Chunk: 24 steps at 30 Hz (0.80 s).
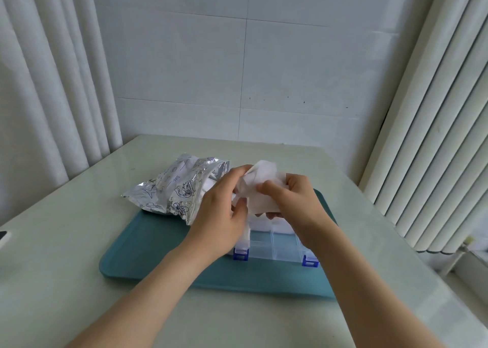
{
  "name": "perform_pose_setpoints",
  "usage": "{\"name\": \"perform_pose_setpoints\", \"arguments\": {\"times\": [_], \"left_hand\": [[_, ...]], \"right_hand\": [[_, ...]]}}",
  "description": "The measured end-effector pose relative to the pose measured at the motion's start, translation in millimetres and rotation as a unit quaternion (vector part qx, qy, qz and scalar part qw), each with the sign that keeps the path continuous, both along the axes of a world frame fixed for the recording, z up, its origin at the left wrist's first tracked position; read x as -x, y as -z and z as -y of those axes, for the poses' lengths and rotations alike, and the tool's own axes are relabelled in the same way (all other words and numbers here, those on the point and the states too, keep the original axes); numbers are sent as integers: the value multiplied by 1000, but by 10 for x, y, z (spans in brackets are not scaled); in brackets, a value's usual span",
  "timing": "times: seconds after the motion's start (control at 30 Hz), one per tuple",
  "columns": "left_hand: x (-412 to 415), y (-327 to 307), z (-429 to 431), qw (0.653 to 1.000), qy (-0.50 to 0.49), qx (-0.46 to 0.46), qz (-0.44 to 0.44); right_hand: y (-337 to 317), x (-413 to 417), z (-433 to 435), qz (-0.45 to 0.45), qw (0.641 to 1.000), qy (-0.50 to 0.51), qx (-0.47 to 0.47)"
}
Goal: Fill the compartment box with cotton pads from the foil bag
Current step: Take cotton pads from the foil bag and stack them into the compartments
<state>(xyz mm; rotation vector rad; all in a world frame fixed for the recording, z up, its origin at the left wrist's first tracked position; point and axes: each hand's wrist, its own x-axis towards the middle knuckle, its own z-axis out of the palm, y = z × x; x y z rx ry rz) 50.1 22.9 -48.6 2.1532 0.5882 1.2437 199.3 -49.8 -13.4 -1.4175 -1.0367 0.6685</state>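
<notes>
Light is being thrown back brightly by the bag point(174, 189), whose crinkled silver foil is being seen as metallic and glossy, with dark line prints on it. The pads point(264, 178) are being shown as white, soft and matt, with a faintly fibrous cotton surface. The box point(274, 244) is being seen as clear, glossy hard plastic, its latches point(241, 254) as opaque blue plastic. The tray point(148, 244) is being shown as smooth teal plastic with a dull sheen. Light is being mirrored softly by the table point(66, 255), pale, smooth and polished. The wall point(290, 70) is being seen as smooth pale tile with thin joints. The curtains point(39, 83) are being shown as white matt cloth, pleated.
</notes>
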Motion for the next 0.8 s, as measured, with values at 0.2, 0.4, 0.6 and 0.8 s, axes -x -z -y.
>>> {"name": "perform_pose_setpoints", "arguments": {"times": [0.2,0.4,0.6,0.8], "left_hand": [[-8,-5,20,999,10,-47,-8],[36,14,-66,996,-7,-84,7],[58,15,-85,1000,11,-3,26],[73,-43,-95,995,48,81,45]], "right_hand": [[28,-16,73,-65,998,-14,16],[53,-5,99,-68,997,-29,-8],[76,-29,98,-95,994,-46,-19],[54,-60,107,-149,986,-78,-12]]}}
